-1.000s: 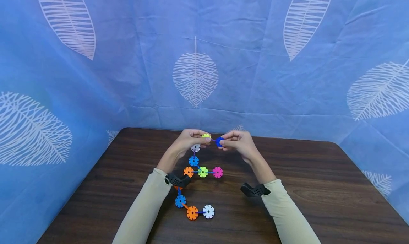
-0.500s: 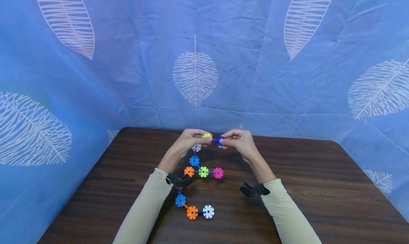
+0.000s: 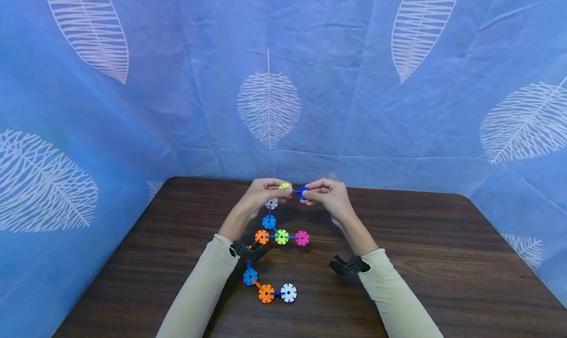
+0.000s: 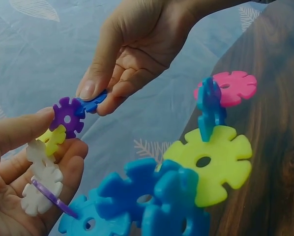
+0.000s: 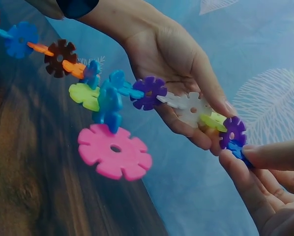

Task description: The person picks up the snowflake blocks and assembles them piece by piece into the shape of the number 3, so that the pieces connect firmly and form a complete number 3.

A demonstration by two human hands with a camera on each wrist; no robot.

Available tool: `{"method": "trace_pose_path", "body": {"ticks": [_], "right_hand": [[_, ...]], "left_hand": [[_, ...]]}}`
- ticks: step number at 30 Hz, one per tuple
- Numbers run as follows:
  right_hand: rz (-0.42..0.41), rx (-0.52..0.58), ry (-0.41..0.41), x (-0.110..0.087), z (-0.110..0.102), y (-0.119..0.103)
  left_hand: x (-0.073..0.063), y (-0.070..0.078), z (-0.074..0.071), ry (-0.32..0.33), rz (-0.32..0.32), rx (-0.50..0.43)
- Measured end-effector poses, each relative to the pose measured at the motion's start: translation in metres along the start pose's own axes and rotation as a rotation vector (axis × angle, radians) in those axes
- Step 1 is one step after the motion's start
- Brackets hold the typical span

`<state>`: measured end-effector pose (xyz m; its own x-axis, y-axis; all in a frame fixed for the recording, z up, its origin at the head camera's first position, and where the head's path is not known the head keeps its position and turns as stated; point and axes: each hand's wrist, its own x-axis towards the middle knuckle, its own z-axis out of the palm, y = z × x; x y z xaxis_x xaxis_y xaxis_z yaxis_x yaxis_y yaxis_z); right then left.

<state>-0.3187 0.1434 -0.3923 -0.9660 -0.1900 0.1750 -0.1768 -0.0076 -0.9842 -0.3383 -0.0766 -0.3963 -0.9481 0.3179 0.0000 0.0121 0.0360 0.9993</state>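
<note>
A chain of notched plastic discs links both hands. At its far end my left hand (image 3: 259, 195) pinches a yellow disc (image 4: 52, 140) between thumb and fingers. My right hand (image 3: 333, 199) grips a dark blue disc (image 4: 94, 102) by thumb and fingertips. Between the two hands a purple disc (image 5: 233, 132) stands edge-on to its neighbours, with the blue disc at its slot. Below the left hand hangs a white disc (image 3: 271, 203), followed by a light blue disc (image 3: 268, 222). A side branch carries a yellow-green disc (image 3: 281, 237) and ends in a pink disc (image 3: 302, 238).
The chain's near end runs over the dark wooden table (image 3: 425, 279) through a blue disc (image 3: 250, 277) and an orange disc (image 3: 266, 293) to a white end disc (image 3: 289, 292). Left wrist and sleeve cover part of it. A blue leaf-print cloth (image 3: 345, 107) hangs behind.
Both hands keep their hold on the discs. The right hand and forearm have shifted slightly left; the chain looks otherwise the same.
</note>
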Motion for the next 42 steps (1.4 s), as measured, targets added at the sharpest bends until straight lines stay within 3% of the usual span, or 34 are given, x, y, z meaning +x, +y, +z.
{"method": "trace_pose_path", "body": {"ticks": [13,25,32,42], "right_hand": [[0.096,-0.054,-0.085,-0.001,-0.006,-0.002],[0.131,-0.055,-0.119,0.001,-0.009,0.005],[0.138,-0.018,-0.094,0.003,-0.006,0.007],[0.158,0.023,-0.05,0.001,-0.005,0.007]], "left_hand": [[-0.001,-0.002,-0.002,-0.074,-0.014,0.012],[0.003,-0.01,-0.003,-0.126,-0.01,0.0],[0.004,-0.01,-0.005,-0.118,-0.022,0.009],[0.006,-0.006,-0.019,-0.055,-0.11,0.098]]}}
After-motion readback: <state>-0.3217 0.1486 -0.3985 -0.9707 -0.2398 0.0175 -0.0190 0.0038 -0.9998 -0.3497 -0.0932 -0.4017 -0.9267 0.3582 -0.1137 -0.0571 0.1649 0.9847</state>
